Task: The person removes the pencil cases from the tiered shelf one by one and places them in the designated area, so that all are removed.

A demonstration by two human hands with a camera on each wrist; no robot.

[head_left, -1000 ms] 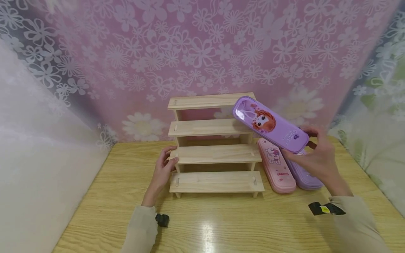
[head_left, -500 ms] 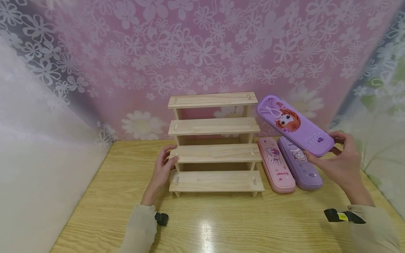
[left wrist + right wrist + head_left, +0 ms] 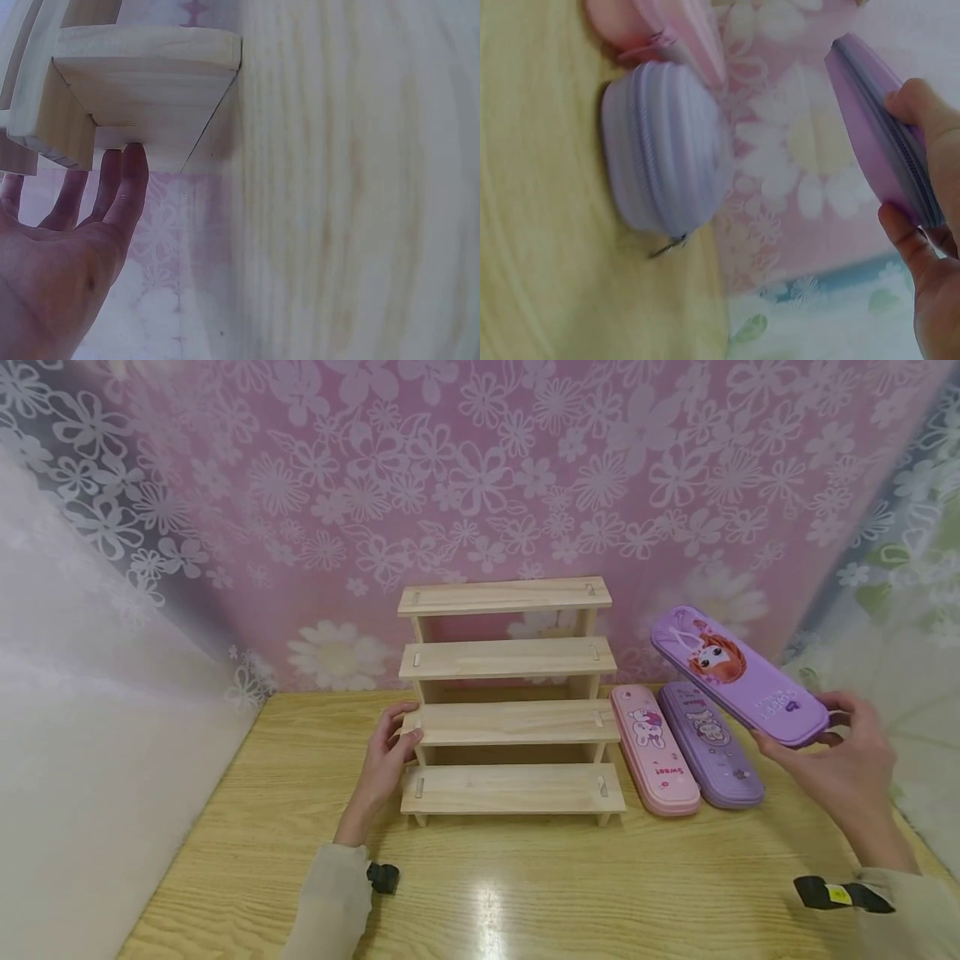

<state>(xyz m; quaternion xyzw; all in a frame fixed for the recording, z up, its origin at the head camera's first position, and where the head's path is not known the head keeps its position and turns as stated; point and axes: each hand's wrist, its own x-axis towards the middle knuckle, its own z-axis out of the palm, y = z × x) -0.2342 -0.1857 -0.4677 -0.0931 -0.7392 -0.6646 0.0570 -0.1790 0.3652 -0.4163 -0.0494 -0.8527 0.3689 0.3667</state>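
My right hand (image 3: 847,768) grips the near end of a light purple zippered pencil case (image 3: 738,677) with a red-haired girl on its lid. The case is raised off the table and tilted, and its grey zipper shows in the right wrist view. A stepped wooden display shelf (image 3: 510,722) stands on the table with several tiers, all bare on top. At its left end my left hand (image 3: 382,760) holds the second tier from the bottom, thumb over the board. In the left wrist view the fingertips of my left hand (image 3: 67,255) touch the side panel.
Beside the shelf's right side lie a pink pencil case (image 3: 656,752) with a rabbit and a darker purple pencil case (image 3: 712,747), side by side. A pink flowered curtain (image 3: 480,468) hangs behind the wooden table (image 3: 480,885).
My right hand has carried the light purple case rightward, away from the shelf's upper tiers, then slightly down. Both lying cases now show more fully. My left hand stays put.
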